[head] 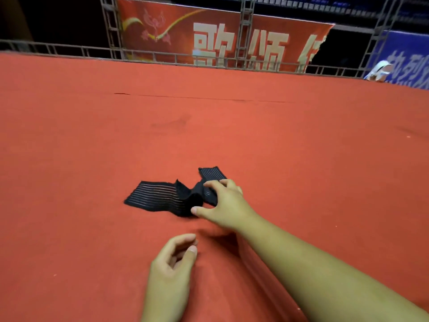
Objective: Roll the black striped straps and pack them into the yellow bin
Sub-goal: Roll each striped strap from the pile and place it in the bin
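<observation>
A black strap with thin pale stripes [153, 196] lies crumpled on the red cloth surface [232, 135], flat at its left end and bunched in the middle. My right hand [225, 203] reaches over its right part, fingers curled onto the fabric and thumb at the bunched fold. My left hand [173, 263] hovers nearer to me, below the strap, fingers loosely curled and holding nothing. No yellow bin is in view.
A metal truss railing [209, 59] runs along the far edge of the red surface. Behind it hang a red banner [209, 36] and a blue banner [404, 59]. A white object [378, 70] sits at the far right edge.
</observation>
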The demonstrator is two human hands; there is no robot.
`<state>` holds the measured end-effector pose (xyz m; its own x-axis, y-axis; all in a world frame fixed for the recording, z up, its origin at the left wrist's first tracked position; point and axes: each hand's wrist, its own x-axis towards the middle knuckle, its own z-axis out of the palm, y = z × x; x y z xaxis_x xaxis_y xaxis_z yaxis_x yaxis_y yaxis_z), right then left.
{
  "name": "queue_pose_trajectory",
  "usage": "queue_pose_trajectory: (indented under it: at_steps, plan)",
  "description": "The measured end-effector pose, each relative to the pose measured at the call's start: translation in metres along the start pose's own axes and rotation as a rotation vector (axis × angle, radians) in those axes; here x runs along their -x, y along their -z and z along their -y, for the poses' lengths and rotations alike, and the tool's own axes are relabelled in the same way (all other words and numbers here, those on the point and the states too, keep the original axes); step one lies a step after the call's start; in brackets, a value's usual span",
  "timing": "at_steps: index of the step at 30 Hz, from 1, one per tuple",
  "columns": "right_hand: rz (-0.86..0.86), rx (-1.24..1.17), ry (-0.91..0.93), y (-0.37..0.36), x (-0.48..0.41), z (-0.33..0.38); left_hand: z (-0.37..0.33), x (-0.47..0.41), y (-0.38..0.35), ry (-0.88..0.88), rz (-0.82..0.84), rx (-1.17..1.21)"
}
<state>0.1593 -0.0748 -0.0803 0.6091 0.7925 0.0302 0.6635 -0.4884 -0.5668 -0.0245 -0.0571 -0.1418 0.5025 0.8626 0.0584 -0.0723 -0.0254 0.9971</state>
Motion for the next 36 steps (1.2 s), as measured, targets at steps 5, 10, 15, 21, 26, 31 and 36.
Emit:
queue_pose_trajectory:
  at_steps: [5, 10, 15, 21, 26, 31, 36]
  plan:
    - [0.025, 0.047, -0.197, -0.021, -0.048, -0.016, -0.001, -0.001, -0.002, 0.003, 0.019, 0.013]
    - [0.067, 0.070, -0.314, -0.031, -0.070, -0.037, -0.002, -0.001, -0.003, 0.001, 0.030, 0.017]
    - [-0.017, 0.047, -0.231, -0.019, -0.070, -0.025, -0.007, -0.001, -0.002, -0.051, 0.041, -0.049]
    - [-0.150, -0.012, -0.196, -0.006, -0.057, -0.031, -0.006, 0.002, 0.000, -0.084, 0.074, -0.098]
    - [-0.317, -0.128, -0.094, 0.000, -0.025, -0.045, -0.006, 0.004, -0.003, -0.078, 0.065, -0.071]
    - [-0.421, -0.197, 0.060, 0.007, 0.032, -0.052, -0.001, 0.006, -0.006, -0.095, 0.040, -0.009]
    - [-0.440, -0.290, 0.055, 0.011, 0.093, -0.053, -0.001, 0.012, -0.005, -0.215, 0.121, -0.171]
